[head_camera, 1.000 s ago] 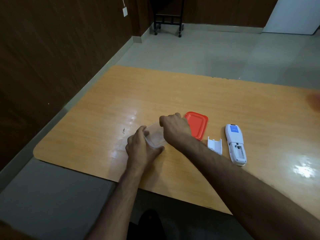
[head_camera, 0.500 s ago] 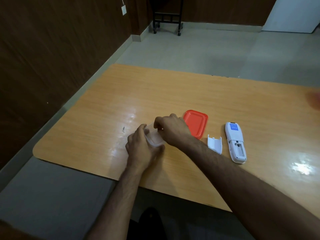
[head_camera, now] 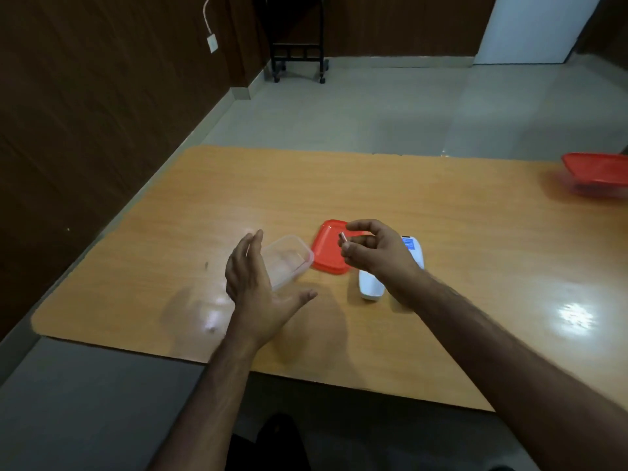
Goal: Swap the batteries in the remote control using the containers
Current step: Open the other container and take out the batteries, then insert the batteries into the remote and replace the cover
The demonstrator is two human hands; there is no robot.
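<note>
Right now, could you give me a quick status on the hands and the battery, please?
Right hand pinching a battery. Left hand open beside clear container. Remote partly hidden behind right hand.

Wooden table (head_camera: 373, 185), black wheeled stand (head_camera: 298, 52) on grey floor (head_camera: 373, 107), wall socket (head_camera: 212, 43)

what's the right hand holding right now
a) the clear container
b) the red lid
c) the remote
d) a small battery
d: the right hand pinches a small battery in its fingertips above the red lid, which lies flat on the table; the clear container sits untouched by the open left hand, and the remote lies beneath the right hand.
</note>
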